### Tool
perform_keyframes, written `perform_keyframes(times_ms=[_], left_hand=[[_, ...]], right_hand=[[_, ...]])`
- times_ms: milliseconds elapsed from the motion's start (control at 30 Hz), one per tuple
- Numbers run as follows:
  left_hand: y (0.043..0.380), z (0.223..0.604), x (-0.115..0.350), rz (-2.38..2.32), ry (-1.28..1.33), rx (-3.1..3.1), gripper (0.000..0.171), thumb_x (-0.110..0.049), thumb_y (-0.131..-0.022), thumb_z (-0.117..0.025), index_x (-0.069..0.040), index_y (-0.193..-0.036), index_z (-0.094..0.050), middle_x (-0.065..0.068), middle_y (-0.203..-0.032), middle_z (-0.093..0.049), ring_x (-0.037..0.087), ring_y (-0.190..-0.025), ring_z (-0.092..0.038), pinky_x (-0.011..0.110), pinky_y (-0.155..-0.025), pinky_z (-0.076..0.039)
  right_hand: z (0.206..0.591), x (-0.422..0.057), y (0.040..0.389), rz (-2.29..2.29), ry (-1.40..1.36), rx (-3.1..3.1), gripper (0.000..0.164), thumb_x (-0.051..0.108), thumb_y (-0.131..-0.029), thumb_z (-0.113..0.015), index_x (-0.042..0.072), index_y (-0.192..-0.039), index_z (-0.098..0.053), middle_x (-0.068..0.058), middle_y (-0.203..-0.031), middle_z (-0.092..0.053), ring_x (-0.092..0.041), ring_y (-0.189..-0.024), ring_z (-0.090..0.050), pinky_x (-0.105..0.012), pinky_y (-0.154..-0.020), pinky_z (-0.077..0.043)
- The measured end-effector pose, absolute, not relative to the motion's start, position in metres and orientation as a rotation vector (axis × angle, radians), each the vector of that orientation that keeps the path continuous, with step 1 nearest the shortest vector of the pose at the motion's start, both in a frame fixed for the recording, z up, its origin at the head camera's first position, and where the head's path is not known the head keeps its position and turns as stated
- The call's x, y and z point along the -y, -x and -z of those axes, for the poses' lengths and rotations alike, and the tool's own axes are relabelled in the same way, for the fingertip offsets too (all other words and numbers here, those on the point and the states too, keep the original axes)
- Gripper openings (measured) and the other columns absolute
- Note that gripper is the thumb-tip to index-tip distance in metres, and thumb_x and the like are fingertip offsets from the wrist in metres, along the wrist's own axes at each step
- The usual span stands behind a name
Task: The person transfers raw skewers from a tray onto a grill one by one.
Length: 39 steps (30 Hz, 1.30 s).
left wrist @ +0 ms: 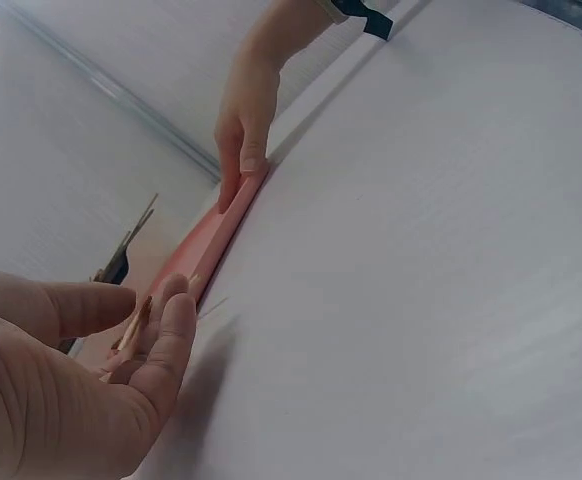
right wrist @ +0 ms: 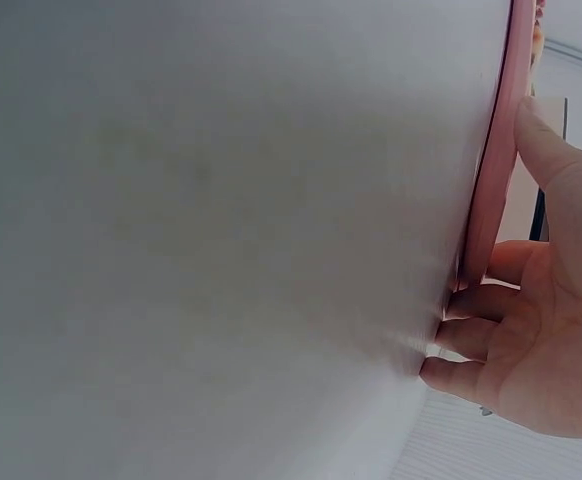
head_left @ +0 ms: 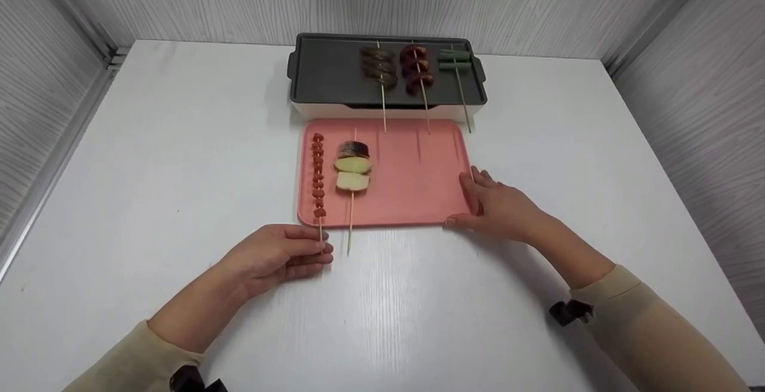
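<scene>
My left hand [head_left: 281,254] pinches the bare stick end of a skewer of small red pieces [head_left: 318,177] between thumb and fingers. That skewer lies along the left side of a pink tray [head_left: 412,201], its stick reaching past the front edge. Beside it on the tray is a skewer [head_left: 352,181] with two pale slices and a dark-skinned piece. At the tray's front right corner, my right hand [head_left: 502,207] grips the rim, with the thumb along the front edge and fingers at the right side. In the right wrist view, the other fingertips [right wrist: 451,375] rest on the table.
Behind the tray stands a dark grill plate [head_left: 329,75] on a white base. On its right half lie a brown skewer [head_left: 379,66], a dark red skewer [head_left: 416,69] and a green skewer [head_left: 455,62], sticks overhanging the front. Pale panels [head_left: 209,3] enclose the white table [head_left: 179,159].
</scene>
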State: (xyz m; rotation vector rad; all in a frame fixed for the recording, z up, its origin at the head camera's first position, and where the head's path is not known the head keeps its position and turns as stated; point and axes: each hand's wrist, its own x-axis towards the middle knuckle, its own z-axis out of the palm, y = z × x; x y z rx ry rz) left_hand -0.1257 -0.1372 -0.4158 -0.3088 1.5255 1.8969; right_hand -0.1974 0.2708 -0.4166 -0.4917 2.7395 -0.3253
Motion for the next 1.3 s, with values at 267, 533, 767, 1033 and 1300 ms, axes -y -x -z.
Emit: perform_keyframes(times_ms=[267, 533, 767, 1033, 1300], left_hand=[[0.125, 0.41, 0.138, -1.892, 0.263, -1.577, 0.044, 0.0, -0.098, -0.072, 0.013, -0.138, -0.058, 0.017, -0.112, -0.077, 0.021, -0.096, -0.077, 0.033, -0.09, -0.063], [0.124, 0.395, 0.14, -1.854, 0.189, -1.689, 0.046, -0.002, -0.099, -0.073, 0.013, -0.14, -0.057, 0.02, -0.116, -0.076, 0.021, -0.098, -0.077, 0.033, -0.091, -0.063], [0.134, 0.371, 0.143, -1.801, 0.088, -1.82, 0.046, -0.005, -0.102, -0.072, 0.012, -0.142, -0.058, 0.02, -0.116, -0.076, 0.022, -0.1, -0.078, 0.033, -0.092, -0.062], [0.171, 0.346, 0.152, -1.802, 0.028, -1.923, 0.04, -0.009, -0.104, -0.069, 0.005, -0.141, -0.062, 0.01, -0.114, -0.077, 0.019, -0.102, -0.077, 0.032, -0.095, -0.061], [0.219, 0.335, 0.155, -1.912, 0.084, -1.864, 0.038, -0.007, -0.103, -0.07, 0.006, -0.137, -0.061, 0.006, -0.105, -0.079, 0.016, -0.095, -0.077, 0.03, -0.09, -0.062]], right_hand=[[0.414, -0.27, 0.198, 0.341, 0.49, -2.735, 0.108, 0.071, -0.094, -0.066, 0.003, -0.167, -0.026, -0.022, -0.173, -0.02, -0.042, -0.159, -0.021, -0.062, -0.124, -0.03], [0.415, -0.272, 0.198, 0.346, 0.475, -2.733, 0.108, 0.07, -0.094, -0.067, 0.003, -0.167, -0.025, -0.023, -0.173, -0.019, -0.042, -0.159, -0.021, -0.062, -0.123, -0.031], [0.417, -0.274, 0.199, 0.341, 0.462, -2.73, 0.109, 0.07, -0.093, -0.067, 0.004, -0.168, -0.024, -0.022, -0.173, -0.019, -0.042, -0.159, -0.02, -0.063, -0.123, -0.03], [0.418, -0.272, 0.199, 0.356, 0.491, -2.744, 0.108, 0.07, -0.094, -0.067, 0.003, -0.167, -0.026, -0.022, -0.173, -0.021, -0.043, -0.159, -0.021, -0.063, -0.124, -0.029], [0.417, -0.27, 0.198, 0.344, 0.481, -2.743, 0.107, 0.07, -0.094, -0.066, 0.003, -0.167, -0.026, -0.022, -0.173, -0.02, -0.042, -0.159, -0.021, -0.062, -0.125, -0.028]])
